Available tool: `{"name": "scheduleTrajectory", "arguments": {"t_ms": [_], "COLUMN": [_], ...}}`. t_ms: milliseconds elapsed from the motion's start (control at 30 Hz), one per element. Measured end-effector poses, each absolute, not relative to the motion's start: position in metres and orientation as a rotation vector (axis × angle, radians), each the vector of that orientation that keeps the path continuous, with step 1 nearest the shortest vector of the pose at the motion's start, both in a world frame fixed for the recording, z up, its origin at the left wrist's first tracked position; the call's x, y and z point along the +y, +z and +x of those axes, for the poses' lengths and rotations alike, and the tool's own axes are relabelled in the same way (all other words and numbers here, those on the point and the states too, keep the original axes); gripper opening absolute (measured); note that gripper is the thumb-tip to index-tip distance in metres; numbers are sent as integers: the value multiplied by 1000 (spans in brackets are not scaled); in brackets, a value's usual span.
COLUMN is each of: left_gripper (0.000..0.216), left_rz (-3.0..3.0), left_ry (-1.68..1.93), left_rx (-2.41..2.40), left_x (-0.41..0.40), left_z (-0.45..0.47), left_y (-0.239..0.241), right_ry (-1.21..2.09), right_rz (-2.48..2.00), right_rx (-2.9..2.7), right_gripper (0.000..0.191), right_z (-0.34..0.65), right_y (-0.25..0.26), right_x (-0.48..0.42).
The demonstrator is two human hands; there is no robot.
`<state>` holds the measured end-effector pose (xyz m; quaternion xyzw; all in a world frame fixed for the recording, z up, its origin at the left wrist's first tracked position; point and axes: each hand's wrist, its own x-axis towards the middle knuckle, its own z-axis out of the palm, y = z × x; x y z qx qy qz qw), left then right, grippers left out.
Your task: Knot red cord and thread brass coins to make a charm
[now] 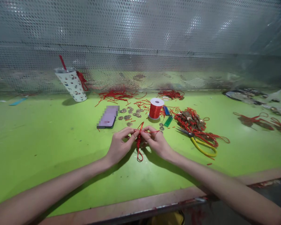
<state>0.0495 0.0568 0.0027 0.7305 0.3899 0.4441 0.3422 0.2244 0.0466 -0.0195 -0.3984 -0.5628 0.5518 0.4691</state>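
Observation:
Between my two hands is a red knotted cord [139,142], its braided part hanging down to a loop at the bottom. My left hand [121,142] pinches the cord near its top from the left. From the other side my right hand [155,140] grips it with thumb and forefinger, and a loose red end sticks out past the fingers. Just beyond the hands stands a spool of red cord [155,109] with white flanges. Several round coins with holes [127,117] lie loose behind my left hand. What the fingertips cover is hidden.
Yellow-handled scissors [202,146] lie at right beside a pile of corded coins [192,120]. A green lighter [168,121] and a blue lighter [166,110] are by the spool. A phone [109,117], a patterned tumbler [72,84] and red cord scraps [117,95] are farther left.

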Motion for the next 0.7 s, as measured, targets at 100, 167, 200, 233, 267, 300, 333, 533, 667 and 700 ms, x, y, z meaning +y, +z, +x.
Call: {"name": "scheduleTrajectory", "arguments": {"t_ms": [100, 167, 200, 233, 267, 300, 333, 533, 667, 700], "left_gripper": [30, 32, 33, 35, 37, 39, 40, 39, 37, 36], "left_rz": [1673, 1555, 1528, 1521, 1524, 1533, 1541, 1513, 1567, 1594], "left_ry": [1124, 1121, 1129, 1133, 1133, 1129, 1119, 1068, 1069, 1066], "left_rx": [1018, 1019, 1030, 1045, 1059, 1069, 1072, 1016, 1028, 1036], "left_x": [59, 61, 62, 63, 64, 65, 66, 70, 69, 69], "left_z": [51, 53, 53, 54, 54, 53, 53, 49, 51, 51], "left_y": [3, 3, 3, 3, 4, 4, 4, 3, 3, 3], "right_ry": [1359, 1273, 1202, 1123, 1039, 952, 866, 557, 712, 769], "right_rz": [-958, -977, -994, -1015, -1041, -1068, -1091, -1109, -1022, -1024], "right_rx": [-1425, -1525, -1584, -1638, -1683, -1719, -1747, -1812, -1825, -1813], "right_gripper": [33, 29, 27, 25, 24, 22, 21, 11, 11, 11], "right_z": [225, 226, 227, 228, 228, 229, 230, 234, 231, 229], "right_y": [-18, -14, -11, -9, -7, -5, -4, -4, -3, -4], "right_x": [46, 44, 43, 42, 42, 41, 41, 45, 43, 42]}}
